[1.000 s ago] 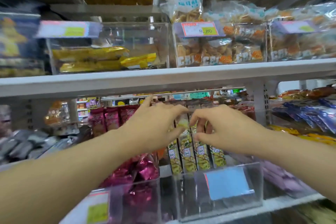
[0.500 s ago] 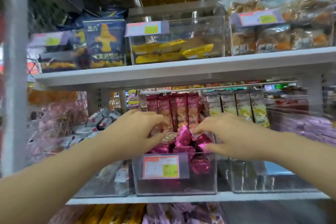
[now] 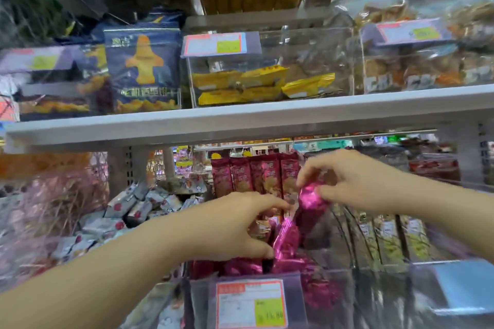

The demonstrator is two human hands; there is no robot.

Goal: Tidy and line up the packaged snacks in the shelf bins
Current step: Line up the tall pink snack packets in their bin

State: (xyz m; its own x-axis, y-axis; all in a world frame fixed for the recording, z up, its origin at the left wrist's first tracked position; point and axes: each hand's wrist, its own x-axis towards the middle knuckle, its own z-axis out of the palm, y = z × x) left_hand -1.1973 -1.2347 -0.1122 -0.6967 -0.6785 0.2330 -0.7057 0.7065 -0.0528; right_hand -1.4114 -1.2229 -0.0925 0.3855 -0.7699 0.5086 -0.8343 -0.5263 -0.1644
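Right hand (image 3: 355, 181) pinches pink packet (image 3: 310, 198); left hand (image 3: 235, 224) unclear.

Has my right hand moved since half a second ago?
Yes. The right hand has lifted upward, away from the price-tagged bin, pinching a magenta packet level with the upright red packets.

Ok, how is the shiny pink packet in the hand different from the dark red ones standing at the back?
The pink packet is bright shiny foil; the dark red packets are duller, with a printed picture. The pink packet looks short and crinkled; the dark red packets tall and narrow. The right hand pinches the pink packet in the air; the dark red packets stand upright in a row. Both are wrapped snacks.
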